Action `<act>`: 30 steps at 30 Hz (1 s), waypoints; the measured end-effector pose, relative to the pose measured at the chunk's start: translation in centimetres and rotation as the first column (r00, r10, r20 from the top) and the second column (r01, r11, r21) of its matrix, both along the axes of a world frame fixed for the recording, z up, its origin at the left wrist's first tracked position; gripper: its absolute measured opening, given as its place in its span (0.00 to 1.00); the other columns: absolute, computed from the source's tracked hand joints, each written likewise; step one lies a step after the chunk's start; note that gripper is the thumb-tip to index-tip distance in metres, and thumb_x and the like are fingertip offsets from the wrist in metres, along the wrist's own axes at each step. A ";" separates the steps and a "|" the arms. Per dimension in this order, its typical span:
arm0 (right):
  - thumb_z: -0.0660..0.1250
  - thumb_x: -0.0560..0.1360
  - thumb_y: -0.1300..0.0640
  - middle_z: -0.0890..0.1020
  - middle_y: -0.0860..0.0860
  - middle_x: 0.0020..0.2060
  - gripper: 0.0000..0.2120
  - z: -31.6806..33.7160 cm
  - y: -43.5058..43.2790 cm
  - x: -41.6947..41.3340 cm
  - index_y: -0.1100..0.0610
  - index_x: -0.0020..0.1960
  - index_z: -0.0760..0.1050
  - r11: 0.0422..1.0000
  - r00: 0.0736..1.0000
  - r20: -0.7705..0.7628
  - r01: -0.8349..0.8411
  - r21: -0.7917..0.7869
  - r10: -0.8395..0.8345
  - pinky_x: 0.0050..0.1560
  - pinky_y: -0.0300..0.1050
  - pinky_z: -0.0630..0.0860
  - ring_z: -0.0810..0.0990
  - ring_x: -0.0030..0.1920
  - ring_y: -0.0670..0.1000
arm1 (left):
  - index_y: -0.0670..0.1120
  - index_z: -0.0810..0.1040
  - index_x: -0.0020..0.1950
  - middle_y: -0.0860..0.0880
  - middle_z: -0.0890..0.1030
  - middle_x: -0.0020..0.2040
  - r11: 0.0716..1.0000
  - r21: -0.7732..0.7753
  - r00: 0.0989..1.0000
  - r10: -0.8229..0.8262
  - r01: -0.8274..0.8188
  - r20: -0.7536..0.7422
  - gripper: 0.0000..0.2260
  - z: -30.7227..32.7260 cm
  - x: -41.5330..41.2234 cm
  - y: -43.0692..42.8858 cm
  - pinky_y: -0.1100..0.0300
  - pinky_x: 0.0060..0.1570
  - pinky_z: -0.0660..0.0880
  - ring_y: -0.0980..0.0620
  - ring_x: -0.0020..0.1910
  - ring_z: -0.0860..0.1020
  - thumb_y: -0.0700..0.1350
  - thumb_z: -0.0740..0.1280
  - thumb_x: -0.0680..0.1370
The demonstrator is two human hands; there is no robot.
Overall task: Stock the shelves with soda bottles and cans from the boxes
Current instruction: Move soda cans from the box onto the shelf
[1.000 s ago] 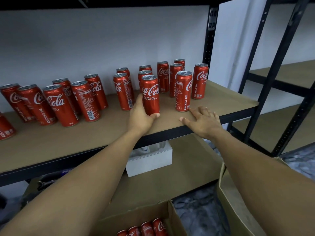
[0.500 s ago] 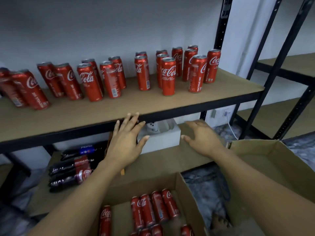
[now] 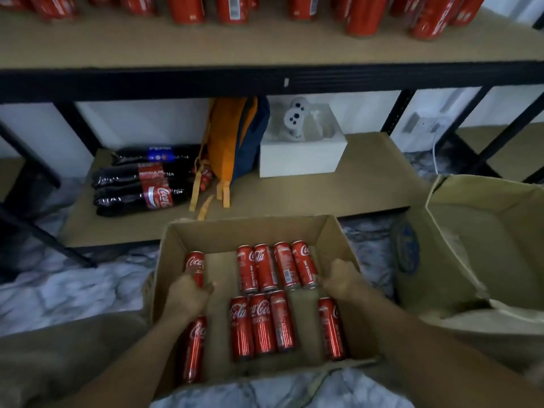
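Quick update: a second ago my left hand (image 3: 188, 298) was parking a can on the upper shelf (image 3: 265, 45). Half a second ago both hands hung by the shelf edge with nothing in them. Now they're both down in the open box (image 3: 250, 231) at 6 o'clock of my view.

Left fingers are wrapped round the near end of the lone can (image 3: 195, 265) lying at about 10 o'clock in the box, so that one's mine. My right hand (image 3: 341, 279) is curled up against the end can (image 3: 304, 262) of the back row, around 2 o'clock in the box. It looks like it's touching. I can't tell if the fingers have actually closed on it though, since my knuckles hide them.

So the last can is shelved and I'm starting a new two-handed pickup. Roughly ten cans are lying flat in the box, so I reckon there are several more trips. The shelf at 12 o'clock has standing cans (image 3: 360, 16) along the back and bare board in front, so there's room. The bottles (image 3: 132, 187) lie on the lower shelf (image 3: 323, 195) at about 10 o'clock.
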State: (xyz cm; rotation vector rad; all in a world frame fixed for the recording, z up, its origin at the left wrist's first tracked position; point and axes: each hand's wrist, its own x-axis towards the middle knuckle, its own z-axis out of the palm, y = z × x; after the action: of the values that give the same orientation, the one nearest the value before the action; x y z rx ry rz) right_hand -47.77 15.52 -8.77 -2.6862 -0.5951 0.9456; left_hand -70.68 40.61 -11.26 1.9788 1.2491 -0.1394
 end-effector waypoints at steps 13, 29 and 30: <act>0.70 0.79 0.50 0.80 0.60 0.64 0.27 -9.1 4.4 4.4 0.59 0.74 0.69 0.995 0.994 -0.056 0.097 0.001 -0.097 0.64 0.48 0.74 0.80 0.62 0.61 | 0.36 0.65 0.73 0.33 0.76 0.65 0.990 0.008 0.972 0.139 -0.140 -0.187 0.31 -10.3 2.4 3.3 0.46 0.60 0.72 0.34 0.62 0.76 0.49 0.73 0.77; 0.79 0.72 0.55 0.79 0.60 0.63 0.31 -13.1 6.4 4.1 0.61 0.69 0.70 0.960 0.948 -0.156 0.280 -0.003 -0.277 0.63 0.51 0.75 0.80 0.62 0.60 | 0.39 0.67 0.73 0.36 0.76 0.64 0.964 -0.123 0.959 0.210 -0.236 -0.192 0.31 -13.0 4.9 4.6 0.47 0.59 0.73 0.36 0.61 0.77 0.40 0.74 0.72; 0.79 0.71 0.56 0.80 0.60 0.63 0.29 -12.9 6.2 3.8 0.61 0.68 0.71 0.960 0.945 -0.177 0.278 -0.015 -0.277 0.62 0.51 0.75 0.80 0.61 0.60 | 0.40 0.67 0.73 0.37 0.77 0.64 0.963 -0.146 0.961 0.196 -0.227 -0.196 0.32 -12.8 4.9 5.1 0.49 0.58 0.73 0.36 0.61 0.77 0.40 0.75 0.72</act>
State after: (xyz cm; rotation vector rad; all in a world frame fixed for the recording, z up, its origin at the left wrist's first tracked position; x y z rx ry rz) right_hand -43.94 21.74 -21.66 -2.5494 -0.1770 1.0795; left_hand -65.74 45.66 -24.02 1.7054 1.5062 -0.3115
